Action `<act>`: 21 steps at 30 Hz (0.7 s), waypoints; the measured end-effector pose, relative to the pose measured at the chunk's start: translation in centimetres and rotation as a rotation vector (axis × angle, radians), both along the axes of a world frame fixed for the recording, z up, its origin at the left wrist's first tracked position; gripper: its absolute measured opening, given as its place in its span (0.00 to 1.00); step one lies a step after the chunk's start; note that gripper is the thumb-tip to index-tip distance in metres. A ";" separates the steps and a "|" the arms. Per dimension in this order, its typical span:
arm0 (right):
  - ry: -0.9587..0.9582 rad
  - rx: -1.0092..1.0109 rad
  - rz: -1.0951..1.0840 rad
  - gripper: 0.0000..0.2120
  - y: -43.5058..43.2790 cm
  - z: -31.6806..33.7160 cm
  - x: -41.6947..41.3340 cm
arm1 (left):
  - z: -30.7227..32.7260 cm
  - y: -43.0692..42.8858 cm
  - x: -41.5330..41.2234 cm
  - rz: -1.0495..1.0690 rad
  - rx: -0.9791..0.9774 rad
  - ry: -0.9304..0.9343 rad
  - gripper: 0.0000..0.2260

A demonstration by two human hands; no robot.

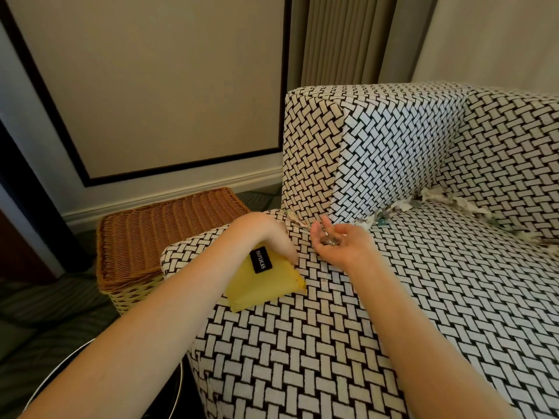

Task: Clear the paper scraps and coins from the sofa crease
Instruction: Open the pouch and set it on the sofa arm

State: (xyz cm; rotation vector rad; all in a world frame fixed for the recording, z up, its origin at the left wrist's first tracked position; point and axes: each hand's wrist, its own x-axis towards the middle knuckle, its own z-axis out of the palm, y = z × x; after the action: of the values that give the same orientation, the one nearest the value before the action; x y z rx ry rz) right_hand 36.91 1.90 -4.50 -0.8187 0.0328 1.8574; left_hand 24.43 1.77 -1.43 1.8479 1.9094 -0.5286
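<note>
A sofa (423, 297) in black-and-white woven fabric fills the right half of the view. Torn paper scraps (447, 204) lie along the crease between the seat and the back cushion. My left hand (269, 237) grips a yellow pouch (260, 285) with a black label, resting it on the seat near the armrest corner. My right hand (341, 243) lies palm up on the seat beside it, fingers loosely curled, with several silver coins (329, 241) cupped in the palm. A small paper scrap (298, 220) sticks out at the crease corner between the two hands.
A wicker basket (157, 237) with a brown lid stands on the floor left of the sofa. A round bin rim (90, 358) shows at the bottom left under my left forearm. Wall panel and curtain are behind.
</note>
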 end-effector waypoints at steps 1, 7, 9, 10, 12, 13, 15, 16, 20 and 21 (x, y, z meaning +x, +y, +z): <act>-0.007 0.020 0.017 0.12 -0.1 0.1 0.0 | 0.2 0.0 -0.2 -0.010 0.029 -0.026 0.29; -0.149 0.303 0.309 0.24 -1.6 2.5 -0.8 | -0.4 0.6 -1.1 0.123 0.239 -0.384 0.18; -0.203 0.361 0.367 0.30 -1.8 2.7 -1.0 | -1.2 0.8 -1.3 0.240 0.330 -0.635 0.17; -0.214 0.369 0.400 0.30 -1.9 2.7 -1.0 | -1.5 0.6 -1.2 0.302 0.405 -0.743 0.17; -0.227 0.379 0.474 0.28 -1.8 2.6 -0.8 | -2.3 0.5 -1.1 0.378 0.553 -0.899 0.19; -0.229 0.394 0.521 0.24 -1.7 2.7 -0.6 | -2.7 0.5 -1.1 0.383 0.604 -0.960 0.20; -0.233 0.423 0.630 0.11 -1.5 3.1 -0.4 | -2.6 0.1 -1.0 0.356 0.676 -1.071 0.21; -0.233 0.445 0.683 0.10 -1.6 3.4 -0.3 | -2.4 0.0 -1.0 0.325 0.691 -1.111 0.22; -0.246 0.519 0.773 0.16 -1.4 3.4 -0.5 | -2.4 0.0 -0.9 0.140 0.589 -1.095 0.23; -0.267 0.523 0.774 0.18 -1.4 3.3 -0.6 | -2.7 0.1 -0.8 0.107 0.575 -1.068 0.22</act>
State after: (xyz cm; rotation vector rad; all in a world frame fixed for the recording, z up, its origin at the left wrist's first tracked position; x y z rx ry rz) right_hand 36.35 0.51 -1.17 -0.7434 -1.0223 2.2774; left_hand 23.60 1.86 -4.12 1.7234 1.4035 0.9700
